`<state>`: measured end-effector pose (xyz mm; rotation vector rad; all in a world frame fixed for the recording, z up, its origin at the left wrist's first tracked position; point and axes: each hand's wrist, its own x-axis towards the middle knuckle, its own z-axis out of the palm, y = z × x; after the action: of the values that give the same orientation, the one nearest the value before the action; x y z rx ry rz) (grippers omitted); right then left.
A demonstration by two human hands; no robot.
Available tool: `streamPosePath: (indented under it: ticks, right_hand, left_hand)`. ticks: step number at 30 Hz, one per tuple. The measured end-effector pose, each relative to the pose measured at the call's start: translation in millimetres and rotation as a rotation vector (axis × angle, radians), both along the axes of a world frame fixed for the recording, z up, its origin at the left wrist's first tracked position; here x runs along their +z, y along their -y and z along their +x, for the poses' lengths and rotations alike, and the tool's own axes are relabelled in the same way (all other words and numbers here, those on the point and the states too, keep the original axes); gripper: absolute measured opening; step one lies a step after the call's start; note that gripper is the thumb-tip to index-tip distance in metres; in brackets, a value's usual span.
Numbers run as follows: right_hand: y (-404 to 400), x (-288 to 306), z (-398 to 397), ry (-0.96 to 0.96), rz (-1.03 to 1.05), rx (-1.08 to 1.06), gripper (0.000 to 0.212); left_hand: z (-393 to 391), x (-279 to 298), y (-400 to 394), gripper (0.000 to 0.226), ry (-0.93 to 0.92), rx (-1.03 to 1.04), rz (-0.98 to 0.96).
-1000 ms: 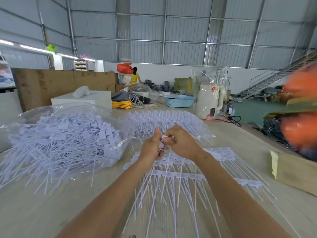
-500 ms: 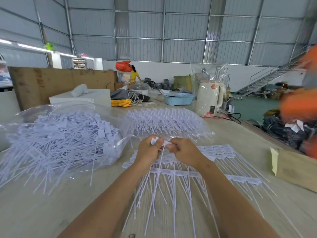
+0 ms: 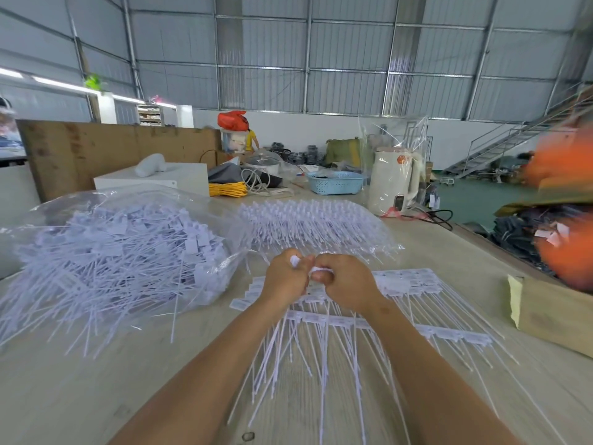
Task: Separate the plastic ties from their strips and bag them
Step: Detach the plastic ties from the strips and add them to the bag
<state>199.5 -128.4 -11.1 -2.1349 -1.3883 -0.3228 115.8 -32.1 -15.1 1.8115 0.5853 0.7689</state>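
Note:
My left hand [image 3: 284, 279] and my right hand [image 3: 346, 282] meet knuckle to knuckle over the table's middle. Each pinches the white head end of a strip of plastic ties [image 3: 308, 351] whose thin tails hang down toward me. More tie strips [image 3: 449, 332] lie flat on the table under and to the right of my hands. A clear plastic bag [image 3: 122, 252] stuffed with loose white ties lies at the left, its mouth facing me with tails spilling out. A stack of ties in strips [image 3: 317, 224] sits just beyond my hands.
A wooden table [image 3: 80, 396] carries everything. A cardboard box [image 3: 552, 313] sits at the right edge. Farther back stand a white kettle in plastic wrap [image 3: 393, 179], a blue basket [image 3: 335, 183], yellow cord [image 3: 227, 189] and a white box [image 3: 154, 179]. Orange bundles [image 3: 564, 255] lie right.
My hands have stayed together on the strip and shifted slightly lower and nearer. The head end between my fingers has twisted a little.

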Motion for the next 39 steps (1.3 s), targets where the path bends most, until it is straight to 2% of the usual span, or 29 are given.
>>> streamPosePath:
  ticks: [3, 5, 7, 8, 12, 14, 16, 19, 21, 23, 25, 26, 28, 31, 35, 39]
  right_hand:
    - [0.6, 0.8, -1.6, 0.196, -0.062, -0.039, 0.021]
    - [3.2, 4.1, 1.4, 0.248, -0.021, -0.069, 0.014]
    - [9.8, 7.5, 9.7, 0.176, 0.074, -0.113, 0.009]
    - [12.7, 9.0, 14.0, 0.105, 0.118, -0.129, 0.011]
    - [12.8, 5.9, 17.0, -0.025, 0.164, -0.109, 0.011]
    - [9.8, 1.1, 15.8, 0.000, 0.126, -0.102, 0.012]
    - [9.4, -2.3, 16.6, 0.019, 0.099, -0.111, 0.019]
    - [8.2, -3.9, 16.3, 0.035, 0.097, -0.113, 0.021]
    - [5.8, -3.7, 14.6, 0.038, 0.096, -0.107, 0.020]
    - [4.9, -2.9, 14.0, 0.031, 0.100, -0.099, 0.019]
    - [5.5, -2.8, 14.2, 0.034, 0.100, -0.098, 0.019]
    - [6.2, -2.8, 14.5, 0.032, 0.098, -0.098, 0.019]
    - [6.8, -2.8, 15.0, 0.018, 0.094, -0.096, 0.018]
    - [6.7, -2.6, 15.2, -0.008, 0.102, -0.086, 0.016]
    - [6.0, -2.1, 14.4, -0.016, 0.109, -0.086, 0.015]
    - [6.0, -0.9, 11.8, -0.012, 0.111, -0.059, 0.016]
  left_hand:
    - [-2.8, 2.3, -1.4, 0.023, -0.046, -0.045, -0.147]
    - [-8.8, 9.8, -2.8, 0.020, 0.004, -0.173, -0.396]
    - [-16.5, 23.7, -3.0, 0.019, 0.125, -0.360, -0.670]
    - [-20.4, 32.3, -3.6, 0.018, 0.215, -0.426, -0.748]
    - [-41.6, 79.5, -10.7, 0.016, 0.672, -0.547, -0.878]
    - [-56.4, 105.0, -26.2, 0.016, 0.696, -0.527, -0.785]
    - [-72.9, 122.6, -50.1, 0.017, 0.479, -0.329, -0.518]
    - [-93.9, 124.9, -98.0, 0.016, -0.165, 0.108, 0.097]
    - [-99.5, 113.7, -129.5, 0.018, -0.618, 0.193, 0.394]
    - [-98.4, 96.0, -153.7, 0.016, -0.899, 0.160, 0.585]
    - [-94.3, 79.9, -174.3, 0.014, -0.964, 0.204, 0.802]
    - [-92.1, 74.9, -182.7, 0.021, -0.946, 0.251, 0.873]
    - [-87.4, 71.0, -192.8, 0.035, -0.958, 0.356, 0.930]
    - [-80.9, 70.9, -199.0, 0.047, -1.076, 0.479, 0.974]
    - [-83.2, 59.2, -209.0, 0.072, -1.093, 0.474, 0.881]
    - [-84.4, 48.8, -210.2, 0.081, -1.074, 0.469, 0.699]
